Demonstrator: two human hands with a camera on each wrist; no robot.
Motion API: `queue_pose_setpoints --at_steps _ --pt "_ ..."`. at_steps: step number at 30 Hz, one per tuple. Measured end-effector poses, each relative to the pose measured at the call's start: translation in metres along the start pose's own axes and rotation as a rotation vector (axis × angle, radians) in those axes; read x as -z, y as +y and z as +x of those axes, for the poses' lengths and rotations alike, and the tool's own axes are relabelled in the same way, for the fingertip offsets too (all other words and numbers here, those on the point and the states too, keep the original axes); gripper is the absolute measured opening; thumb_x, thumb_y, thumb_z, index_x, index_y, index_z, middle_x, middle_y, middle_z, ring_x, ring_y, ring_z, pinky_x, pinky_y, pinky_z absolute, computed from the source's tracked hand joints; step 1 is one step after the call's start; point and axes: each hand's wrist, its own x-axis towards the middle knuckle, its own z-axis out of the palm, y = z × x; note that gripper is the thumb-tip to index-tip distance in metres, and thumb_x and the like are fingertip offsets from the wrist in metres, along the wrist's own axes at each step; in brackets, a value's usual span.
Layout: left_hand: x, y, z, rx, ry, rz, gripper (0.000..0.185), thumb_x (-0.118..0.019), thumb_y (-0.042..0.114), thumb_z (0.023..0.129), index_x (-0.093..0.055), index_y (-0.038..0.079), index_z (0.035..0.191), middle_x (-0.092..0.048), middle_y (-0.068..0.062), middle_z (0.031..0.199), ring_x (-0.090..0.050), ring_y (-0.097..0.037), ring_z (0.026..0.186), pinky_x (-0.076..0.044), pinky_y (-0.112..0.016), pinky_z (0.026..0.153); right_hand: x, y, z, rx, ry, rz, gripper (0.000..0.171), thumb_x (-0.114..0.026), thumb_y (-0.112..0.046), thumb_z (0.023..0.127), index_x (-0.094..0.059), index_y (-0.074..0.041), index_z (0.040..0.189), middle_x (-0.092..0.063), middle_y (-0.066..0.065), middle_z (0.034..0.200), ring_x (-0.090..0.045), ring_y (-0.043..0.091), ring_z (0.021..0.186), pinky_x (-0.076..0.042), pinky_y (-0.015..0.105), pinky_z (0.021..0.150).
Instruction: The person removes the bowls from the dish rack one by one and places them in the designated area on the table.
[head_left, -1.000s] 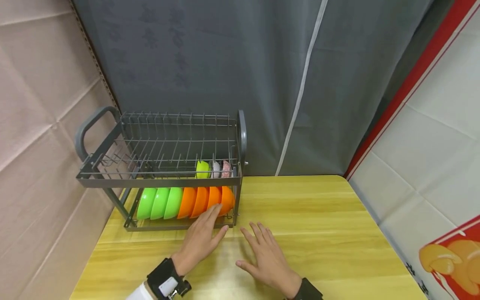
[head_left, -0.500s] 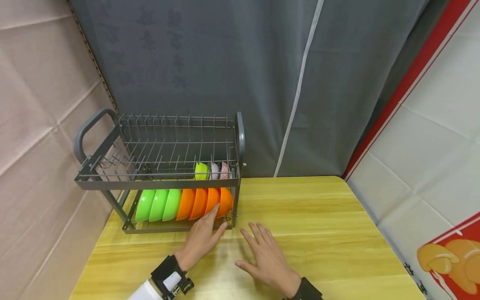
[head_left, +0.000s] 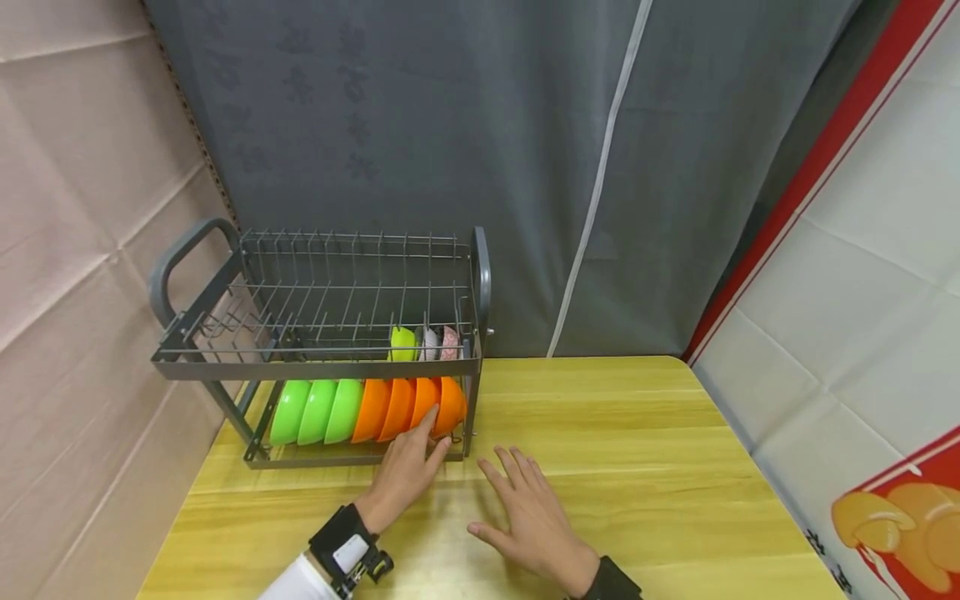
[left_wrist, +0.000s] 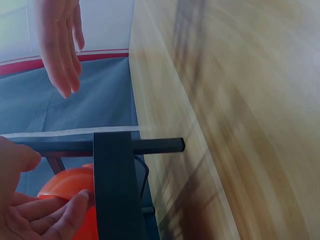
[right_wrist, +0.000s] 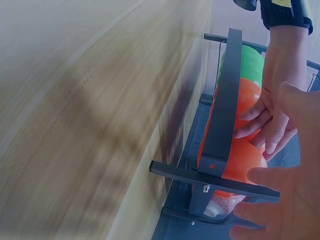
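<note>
Several orange bowls [head_left: 373,410] and three green bowls [head_left: 291,413] stand on edge in a row on the lower tier of a dark grey dish rack [head_left: 315,369]. My left hand [head_left: 403,475] reaches in over the rack's lower front bar. Its index finger points forward to where the two rightmost orange bowls meet, while the other fingers bend lower down. In the left wrist view, its fingertips are right at an orange bowl [left_wrist: 70,181]. My right hand [head_left: 531,517] hovers palm down over the table, right of the rack, fingers spread and holding nothing.
Behind the row are a small lime-green bowl [head_left: 402,343], a whitish one [head_left: 430,343] and a pink speckled one [head_left: 450,342]. The rack's wire upper tier overhangs the bowls. A grey curtain [head_left: 420,125] hangs behind the wooden table [head_left: 637,442], with pale side walls.
My left hand has shifted slightly right, its index finger standing out more and the other fingers bending. The right hand and the bowls have stayed about where they were.
</note>
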Motion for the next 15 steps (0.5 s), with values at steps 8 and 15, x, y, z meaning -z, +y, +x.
queue_pose_setpoints --at_steps 8,15 --pt "-0.003 -0.005 0.008 -0.018 0.022 -0.005 0.057 -0.064 0.016 0.1 -0.044 0.0 0.151 -0.039 0.009 0.053 -0.03 -0.001 0.043 -0.033 -0.015 0.041 -0.001 0.0 0.001 0.004 0.0 0.015 0.085 -0.049 -0.075 0.092 -0.04 -0.021 0.156 -0.039 0.014 0.162 -0.037 0.039 0.149 -0.036 0.056 0.12" --pt "-0.005 -0.007 0.012 0.0 0.026 -0.012 0.047 -0.063 0.012 0.1 -0.053 -0.003 0.143 -0.035 0.009 0.053 -0.027 -0.002 0.043 -0.028 -0.014 0.042 -0.003 0.0 0.002 0.024 0.02 0.019 0.085 -0.049 -0.074 0.092 -0.041 -0.019 0.156 -0.041 0.013 0.161 -0.038 0.038 0.148 -0.037 0.057 0.119"
